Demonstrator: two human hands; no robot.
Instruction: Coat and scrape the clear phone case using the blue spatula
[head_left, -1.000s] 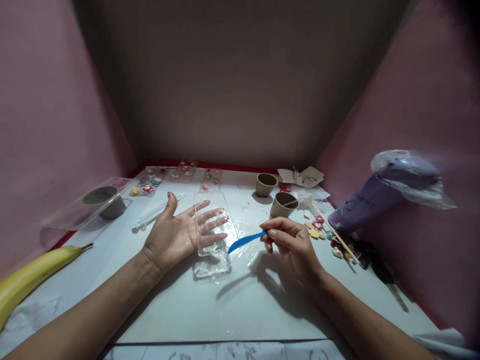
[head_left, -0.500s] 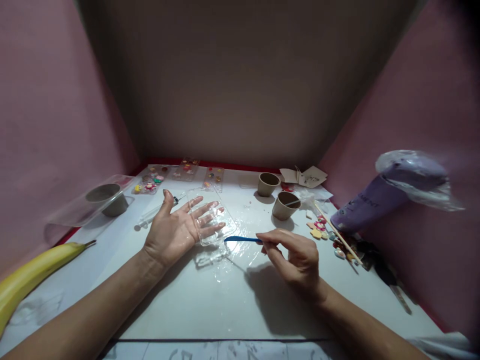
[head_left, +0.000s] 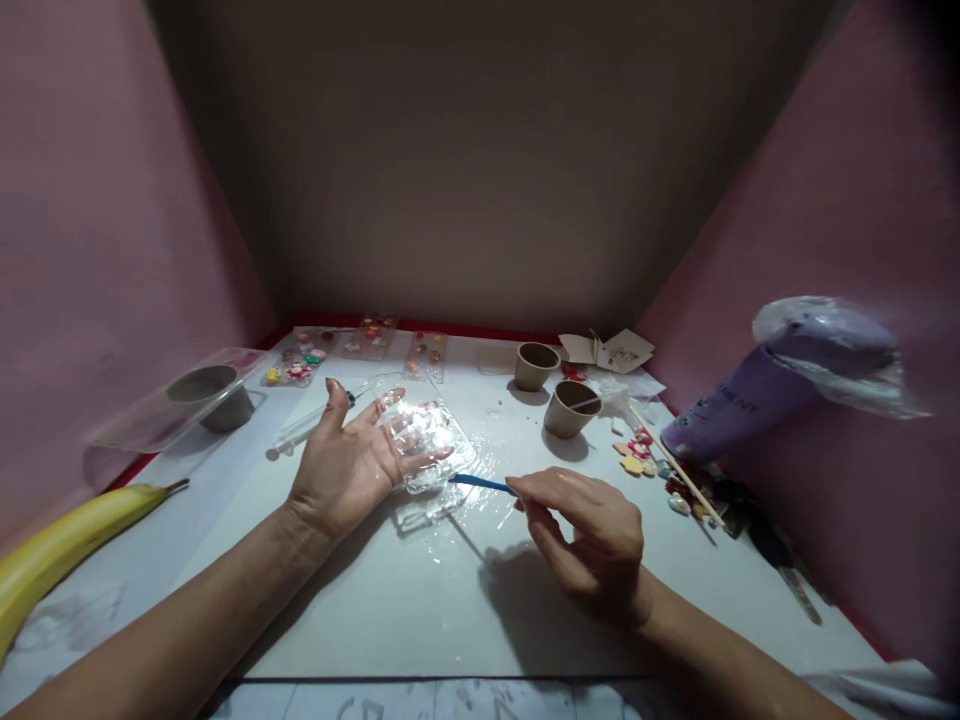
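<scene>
My left hand (head_left: 349, 460) is palm up with its fingers spread, bearing a clear phone case (head_left: 431, 440) above the table. The fingers show through the shiny plastic. My right hand (head_left: 589, 530) pinches a thin blue plastic knife (head_left: 480, 484). The tip of the knife meets the near right edge of the case; whether it presses there I cannot tell. A clear syringe (head_left: 300, 432) lies behind my left hand. Wet, glossy patches spread over the white table (head_left: 390, 620) below and right of the case.
Two brown cups (head_left: 568, 412) stand at the back right, one with a stick inside. Small charms (head_left: 635, 462) and a wooden stick (head_left: 686, 478) lie right, by a purple bag (head_left: 757, 400). Decorated clear pieces (head_left: 427, 352) lie behind. Left are a pot (head_left: 225, 405) and banana (head_left: 82, 525).
The clear case has tilted and now reflects the light strongly. My right hand has shifted slightly down and right, and the blue knife slants more, its tip still at the case edge.
</scene>
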